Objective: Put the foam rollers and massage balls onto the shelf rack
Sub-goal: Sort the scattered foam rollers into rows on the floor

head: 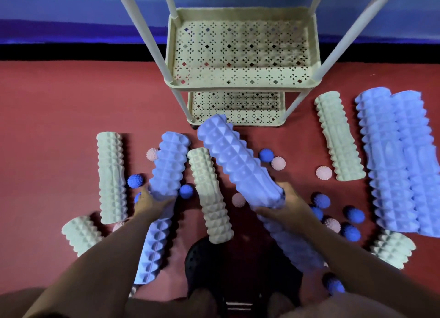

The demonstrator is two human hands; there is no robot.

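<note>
Head view shows me looking down at a red floor (59, 98) strewn with gear, the rack (241, 84) standing at upper centre. Both its visible shelves, the top tray (241, 15) and the lower tray (238, 121), hold nothing yet, so by my reckoning the job has barely begun.

My right hand (283, 210) is wrapped around the near end of a blue roller (235, 160), which is lifted and tilted with its far end pointing at the lower tray, its tip overlapping that tray's front edge in the frame. My left hand (152, 199) grips the near end of a second blue roller (169, 165), left of centre, also angled up off the floor.

Everything else is left to do. A pale roller (209, 196) lies between my two hands, another (110, 177) lies at the left, one more (338, 136) at the right beside two long blue rollers (390, 160). More rollers sit partly hidden under my forearms and at the lower corners. Blue balls (266, 155) and pink balls (323, 173) are scattered among them, most clustered at the lower right.

I judge the two rollers I hold will be the first onto the rack.
</note>
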